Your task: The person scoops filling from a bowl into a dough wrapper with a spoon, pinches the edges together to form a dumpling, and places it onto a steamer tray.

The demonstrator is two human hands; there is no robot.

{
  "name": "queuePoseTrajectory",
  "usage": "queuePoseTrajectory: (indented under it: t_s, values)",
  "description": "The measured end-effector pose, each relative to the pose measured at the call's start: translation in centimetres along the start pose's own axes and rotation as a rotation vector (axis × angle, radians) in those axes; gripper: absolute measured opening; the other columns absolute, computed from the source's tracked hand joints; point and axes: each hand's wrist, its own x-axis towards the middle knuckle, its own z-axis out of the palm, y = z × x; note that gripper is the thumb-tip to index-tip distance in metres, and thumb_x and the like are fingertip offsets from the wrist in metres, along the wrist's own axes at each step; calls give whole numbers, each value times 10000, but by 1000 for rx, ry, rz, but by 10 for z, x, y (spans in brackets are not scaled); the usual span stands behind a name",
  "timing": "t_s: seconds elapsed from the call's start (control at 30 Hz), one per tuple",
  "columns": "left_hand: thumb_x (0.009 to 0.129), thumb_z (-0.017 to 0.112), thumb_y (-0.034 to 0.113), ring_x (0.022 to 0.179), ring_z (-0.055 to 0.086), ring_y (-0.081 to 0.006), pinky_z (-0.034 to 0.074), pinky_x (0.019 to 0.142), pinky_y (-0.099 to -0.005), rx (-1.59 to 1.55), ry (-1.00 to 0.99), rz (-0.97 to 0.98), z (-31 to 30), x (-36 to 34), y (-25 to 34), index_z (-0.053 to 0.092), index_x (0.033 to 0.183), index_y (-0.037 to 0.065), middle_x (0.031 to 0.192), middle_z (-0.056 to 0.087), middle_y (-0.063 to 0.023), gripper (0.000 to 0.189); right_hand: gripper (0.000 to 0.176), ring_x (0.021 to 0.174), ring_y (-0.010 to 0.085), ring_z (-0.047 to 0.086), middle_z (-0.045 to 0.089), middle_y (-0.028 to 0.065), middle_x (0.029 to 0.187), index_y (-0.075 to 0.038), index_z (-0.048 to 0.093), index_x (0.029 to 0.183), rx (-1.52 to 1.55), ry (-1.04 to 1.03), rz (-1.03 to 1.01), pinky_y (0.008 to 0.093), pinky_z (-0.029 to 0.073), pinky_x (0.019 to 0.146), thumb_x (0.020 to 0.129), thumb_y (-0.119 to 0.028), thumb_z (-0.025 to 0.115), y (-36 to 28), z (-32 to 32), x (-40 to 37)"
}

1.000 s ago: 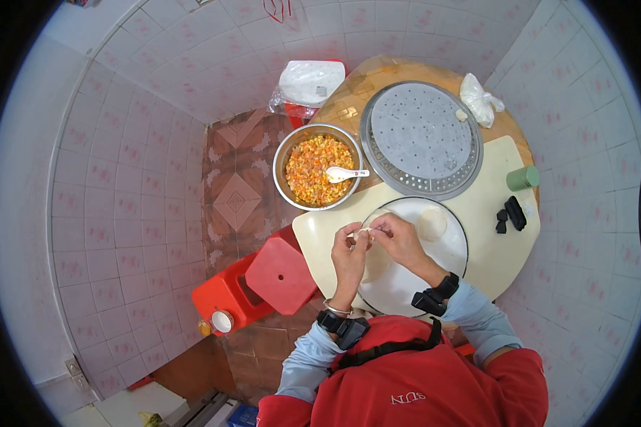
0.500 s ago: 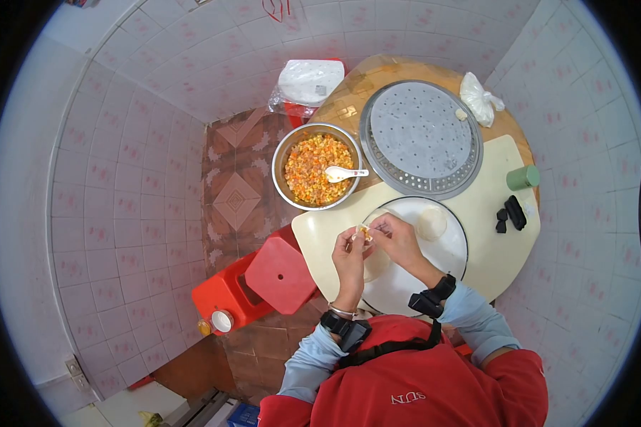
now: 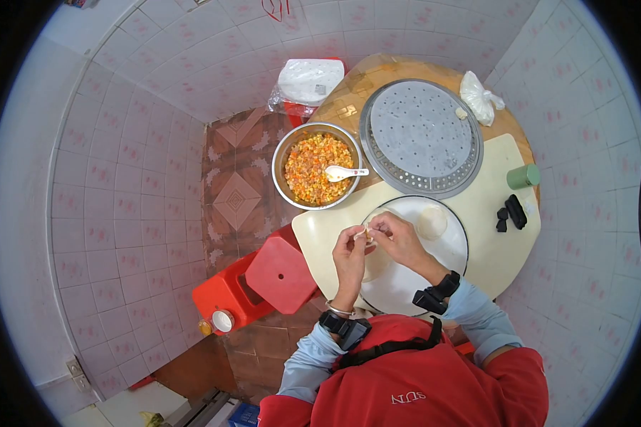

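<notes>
My left hand (image 3: 349,257) and my right hand (image 3: 400,242) meet over the left edge of a white round tray (image 3: 409,292) with a dark rim. Between their fingertips they pinch a small dumpling (image 3: 367,235), its pale dough drawn up around the filling and partly hidden by the fingers. A round dough wrapper (image 3: 431,223) lies on the tray beyond my right hand. Another pale dough round (image 3: 374,267) shows partly beneath my hands. Up and to the left stands a steel bowl (image 3: 278,186) of diced orange and yellow filling (image 3: 313,160), with a white spoon (image 3: 344,173) resting in it.
A perforated grey steamer plate (image 3: 420,132) bears a small pale piece (image 3: 461,113) near its right edge. Behind it lies a white plastic bag (image 3: 479,99). A green cylinder (image 3: 523,177) and black objects (image 3: 516,212) sit at the right. Red stools (image 3: 280,274) stand left of the table.
The dough edges have come together over the filling, which showed more openly before. Both hands stay in nearly the same spot, with small finger movements.
</notes>
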Motion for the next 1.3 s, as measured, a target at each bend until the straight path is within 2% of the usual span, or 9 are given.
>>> queuePoseTrajectory:
  t_s: [0.1, 0.2, 0.3, 0.5, 0.6, 0.9, 0.97, 1.17, 1.3]
  values:
    - [887, 501, 44, 795, 566, -91, 549, 690, -260, 8, -9, -10, 0, 1, 1, 557, 1012, 20, 875, 570, -32, 139, 127, 752, 164, 621, 608, 86, 853, -11, 587, 925, -4, 49, -37, 291, 517, 666, 819, -80, 601, -1, 0, 0]
    - [885, 499, 41, 794, 566, -90, 549, 693, -260, 14, -25, -21, -2, 1, 2, 558, 1005, 22, 871, 568, -31, 135, 141, 754, 167, 622, 611, 91, 875, -14, 594, 946, -8, -4, -4, 286, 514, 670, 824, -85, 598, -1, -2, 0]
    - [885, 505, 42, 795, 566, -90, 548, 693, -257, 16, -35, -24, -3, 1, -1, 551, 1016, 22, 883, 567, -32, 140, 151, 745, 207, 636, 621, 119, 845, 4, 577, 956, -22, -4, -28, 314, 524, 665, 822, -65, 567, 2, 1, -1]
    - [891, 535, 76, 786, 568, -93, 547, 688, -253, -64, 73, 7, 0, -1, -4, 529, 1016, 2, 907, 565, -41, 146, 127, 720, 208, 642, 633, 118, 819, 16, 581, 899, -11, 78, 3, 304, 531, 623, 814, -75, 606, 5, 5, -1]
    - [883, 553, 82, 779, 578, -109, 553, 688, -277, -72, 91, 1, 1, 0, -1, 533, 982, 14, 852, 574, -43, 122, 124, 709, 207, 642, 634, 118, 811, 18, 580, 887, -5, 85, 12, 305, 531, 620, 812, -76, 608, 6, 7, -1]
    - [895, 540, 98, 798, 577, -102, 551, 694, -268, 68, 39, 32, 0, 1, -3, 564, 1014, -2, 869, 591, -45, 157, 103, 716, 214, 638, 620, 116, 807, 10, 573, 886, -44, 46, -19, 306, 524, 621, 809, -56, 592, 1, 2, 0]
    - [889, 557, 118, 795, 571, -100, 556, 646, -251, 94, 23, 64, 0, 0, -4, 591, 1008, 5, 889, 560, -42, 168, 137, 715, 186, 637, 631, 100, 844, -5, 577, 929, -48, 49, -22, 292, 522, 623, 813, -71, 609, 4, 3, 0]
    - [884, 557, 103, 795, 564, -105, 554, 646, -244, 185, -5, 114, 0, 1, 1, 626, 1003, 20, 920, 512, -40, 161, 173, 772, 185, 638, 626, 111, 900, -12, 590, 984, -40, 27, -41, 293, 523, 659, 818, -61, 595, 2, 1, 1]
    - [894, 543, 95, 799, 571, -94, 552, 654, -247, 297, -22, 179, -6, 4, -4, 573, 1045, 30, 878, 547, -21, 166, 154, 755, 183, 640, 632, 107, 881, -11, 604, 962, -22, 17, -13, 289, 522, 654, 817, -61, 595, 5, 2, 1]
